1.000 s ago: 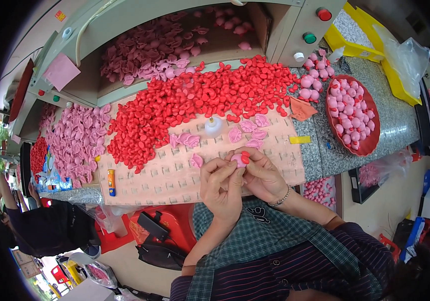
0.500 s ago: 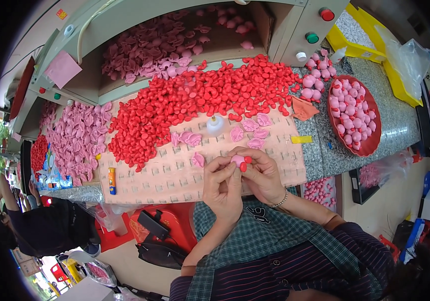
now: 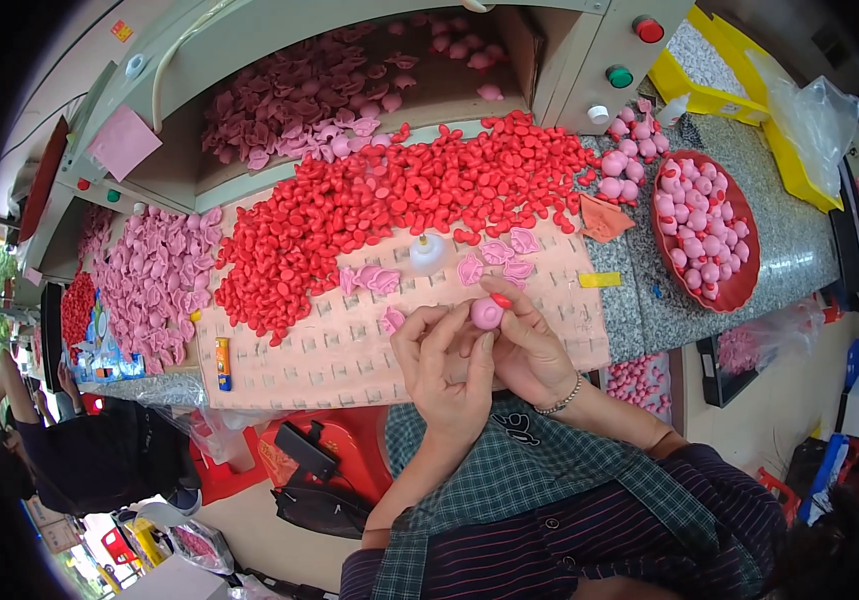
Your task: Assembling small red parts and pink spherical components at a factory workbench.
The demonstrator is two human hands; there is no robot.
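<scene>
Over the front part of the work mat, a small round pink figure with a red piece on its top is between my two hands. My right hand pinches it from the right, thumb and index finger near the red piece. My left hand has its fingertips against the left side, the thumb just below. Beyond my hands stands a small white bottle with a metal tip. Several thin, curled pink pieces lie near it, and another pink piece is left of my fingers.
A long heap of small red pieces covers the mat's far side. Pink pieces pile at left, beside an orange-and-blue tube. At right are a red bowl of pink figures and a yellow bin. A machine opening borders the back.
The pink figure has turned in my fingers, and its red piece now sits at the top. My hands have shifted slightly, with the left fingers spread a little wider.
</scene>
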